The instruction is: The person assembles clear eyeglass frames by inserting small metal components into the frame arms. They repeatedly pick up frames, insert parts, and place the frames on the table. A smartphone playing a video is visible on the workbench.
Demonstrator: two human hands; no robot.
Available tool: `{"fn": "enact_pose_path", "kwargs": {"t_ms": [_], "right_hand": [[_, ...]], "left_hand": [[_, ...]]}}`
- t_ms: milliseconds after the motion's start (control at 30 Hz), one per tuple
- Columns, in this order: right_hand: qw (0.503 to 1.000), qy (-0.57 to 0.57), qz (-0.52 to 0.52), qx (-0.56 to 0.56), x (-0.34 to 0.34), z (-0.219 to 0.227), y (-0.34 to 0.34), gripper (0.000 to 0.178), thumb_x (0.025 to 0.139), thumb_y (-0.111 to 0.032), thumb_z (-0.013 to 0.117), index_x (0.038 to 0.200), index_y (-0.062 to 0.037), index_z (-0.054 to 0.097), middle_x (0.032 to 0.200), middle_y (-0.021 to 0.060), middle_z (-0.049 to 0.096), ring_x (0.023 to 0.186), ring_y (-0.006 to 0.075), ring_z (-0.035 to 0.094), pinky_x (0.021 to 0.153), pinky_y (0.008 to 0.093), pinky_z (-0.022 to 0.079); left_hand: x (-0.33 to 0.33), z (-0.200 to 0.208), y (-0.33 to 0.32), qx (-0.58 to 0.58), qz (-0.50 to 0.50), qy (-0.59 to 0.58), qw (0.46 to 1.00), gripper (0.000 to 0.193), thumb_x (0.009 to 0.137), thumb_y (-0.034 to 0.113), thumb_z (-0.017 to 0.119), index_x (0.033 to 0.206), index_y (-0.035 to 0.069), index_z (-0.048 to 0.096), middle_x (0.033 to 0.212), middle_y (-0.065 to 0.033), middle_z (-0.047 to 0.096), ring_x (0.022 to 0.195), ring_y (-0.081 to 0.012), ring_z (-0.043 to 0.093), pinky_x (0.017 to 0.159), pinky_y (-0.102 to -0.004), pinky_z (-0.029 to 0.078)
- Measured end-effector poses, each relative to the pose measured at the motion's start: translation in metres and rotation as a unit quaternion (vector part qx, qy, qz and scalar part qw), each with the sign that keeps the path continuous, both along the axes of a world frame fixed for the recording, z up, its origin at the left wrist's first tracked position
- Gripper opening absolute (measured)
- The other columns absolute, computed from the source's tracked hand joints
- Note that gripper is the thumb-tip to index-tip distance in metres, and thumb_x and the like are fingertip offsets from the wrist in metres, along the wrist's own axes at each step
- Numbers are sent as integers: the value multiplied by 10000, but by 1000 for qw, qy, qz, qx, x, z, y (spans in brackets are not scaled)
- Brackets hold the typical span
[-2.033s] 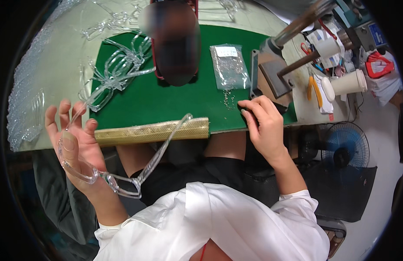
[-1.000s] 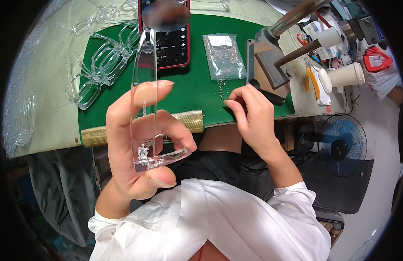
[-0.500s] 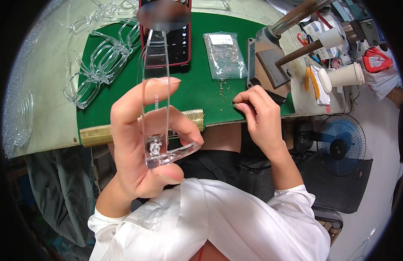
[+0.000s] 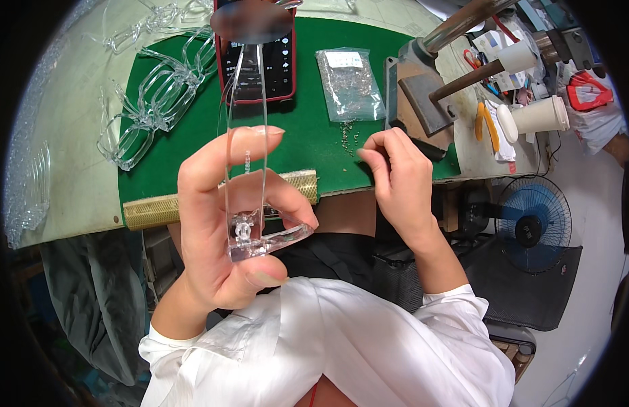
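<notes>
A clear plastic eyeglass frame (image 4: 273,241) is pinched in my left hand (image 4: 204,203), its temple pointing away from me and one hinge corner turned up near the thumb. My right hand (image 4: 404,173) hovers at the near edge of the green mat (image 4: 307,146), thumb and forefinger pressed together; whatever may be between them is too small to make out. Just left of those fingertips lie several tiny metal pieces, apparently screws (image 4: 347,138). They trail from a clear zip bag (image 4: 351,91) filled with more of them.
Several clear eyeglass frames (image 4: 162,98) lie on the mat's left. A red-cased phone (image 4: 280,74) stands behind my left hand, partly covered by a dark blurred disc. At right are a metal hand press (image 4: 423,102), yellow-handled pliers (image 4: 489,127), a cup (image 4: 541,115) and a fan (image 4: 531,217).
My right hand has risen slightly from the mat beside the scattered pieces, its fingertips shifting a little left. My left hand, still holding the eyeglass frame, has drifted slightly right.
</notes>
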State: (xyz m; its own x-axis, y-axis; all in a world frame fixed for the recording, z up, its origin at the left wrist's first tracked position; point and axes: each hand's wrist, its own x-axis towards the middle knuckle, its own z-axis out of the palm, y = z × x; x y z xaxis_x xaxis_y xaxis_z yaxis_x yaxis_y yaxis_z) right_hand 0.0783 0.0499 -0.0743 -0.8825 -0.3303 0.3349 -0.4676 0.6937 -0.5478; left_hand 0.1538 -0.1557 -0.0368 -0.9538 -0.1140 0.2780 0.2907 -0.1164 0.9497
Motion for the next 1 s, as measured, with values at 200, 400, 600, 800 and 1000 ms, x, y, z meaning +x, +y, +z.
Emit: {"fn": "enact_pose_path", "kwargs": {"t_ms": [200,400,600,800,1000], "right_hand": [[999,-10,32,9,0,3,8,68,778,12,637,797,-6,575,754,108,548,675,293,563,607,376,445],[999,-12,35,2,1,4,7,44,785,33,600,793,-3,575,754,112,536,684,302,558,610,376,441],[999,3,43,19,1,0,8,48,783,37,585,798,-4,567,772,119,530,711,308,548,634,383,436],[999,-6,37,8,1,2,11,53,785,45,580,804,-2,565,771,118,528,706,306,548,632,383,435],[999,-23,39,-3,1,3,12,95,752,35,653,811,-3,589,757,102,538,676,266,564,604,353,442]], "left_hand": [[-1,0,1,7,2,-4,1000,953,789,684,562,1347,-18,240,737,-124,627,616,-136,603,571,-203,479],[0,-1,2,17,-5,-13,1000,955,780,683,575,1349,-9,243,743,-118,630,630,-141,614,568,-207,484],[0,-2,1,23,-17,-15,999,953,779,675,587,1354,-1,241,749,-121,631,640,-147,619,564,-205,484],[0,-3,1,25,-21,-16,999,951,783,673,585,1360,4,235,755,-125,630,651,-150,622,559,-201,479],[0,-3,2,26,-22,-14,999,948,781,670,590,1363,10,236,797,-126,627,662,-147,628,541,-193,477]]}}
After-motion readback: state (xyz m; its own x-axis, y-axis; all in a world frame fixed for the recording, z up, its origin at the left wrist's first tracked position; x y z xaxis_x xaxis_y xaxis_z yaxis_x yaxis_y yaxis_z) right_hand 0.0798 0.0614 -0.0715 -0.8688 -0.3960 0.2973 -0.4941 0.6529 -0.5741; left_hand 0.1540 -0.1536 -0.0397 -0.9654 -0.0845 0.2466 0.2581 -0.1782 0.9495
